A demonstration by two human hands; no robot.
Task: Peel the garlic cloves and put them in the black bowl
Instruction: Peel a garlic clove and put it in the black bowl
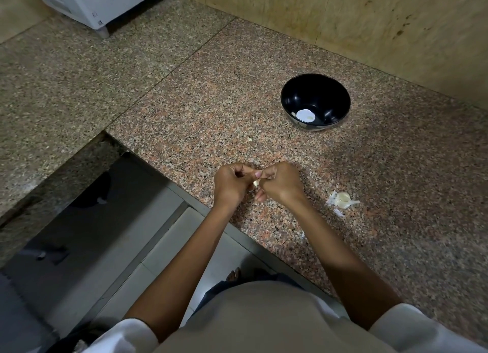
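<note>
My left hand and my right hand meet over the granite counter, near its front edge. Both pinch one small pale garlic clove between their fingertips; most of it is hidden by the fingers. The black bowl stands farther back and to the right, with a white patch and a small pale piece at its bottom. A pale garlic piece with loose white skins lies on the counter to the right of my right hand.
The speckled granite counter ends at a beige wall behind the bowl. A small pale scrap lies on the counter behind my hands. At left the counter drops off to a tiled floor. A white appliance stands at the far left.
</note>
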